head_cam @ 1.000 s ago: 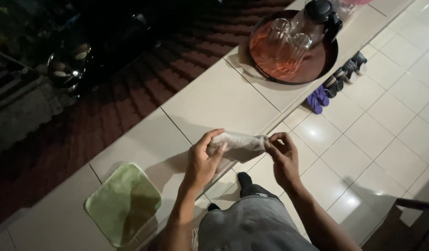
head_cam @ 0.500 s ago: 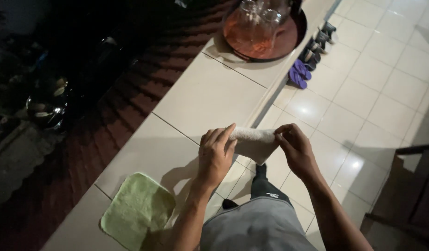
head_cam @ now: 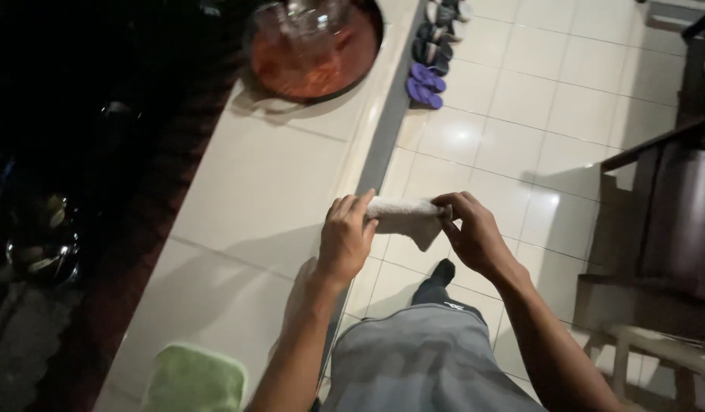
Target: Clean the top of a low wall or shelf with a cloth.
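Note:
A small white cloth [head_cam: 404, 218], rolled into a short tube, is held in the air between both hands over the edge of a tiled ledge [head_cam: 261, 191]. My left hand [head_cam: 346, 236] grips its left end with the fingers curled over the top. My right hand [head_cam: 471, 233] pinches the right end, where a loose corner hangs down. Both hands are about waist high, above my grey shorts.
A green cloth [head_cam: 193, 379] lies flat on the ledge near my left elbow. A round dark tray [head_cam: 314, 49] with glassware stands at the far end. Sandals, one purple pair [head_cam: 425, 84], line the white tiled floor. Dark wooden furniture [head_cam: 665, 221] stands at the right.
The view has swung so the ledge now runs more upright and the tray sits at top centre. Both hands stay on the rolled white cloth, now lifted just off the ledge edge.

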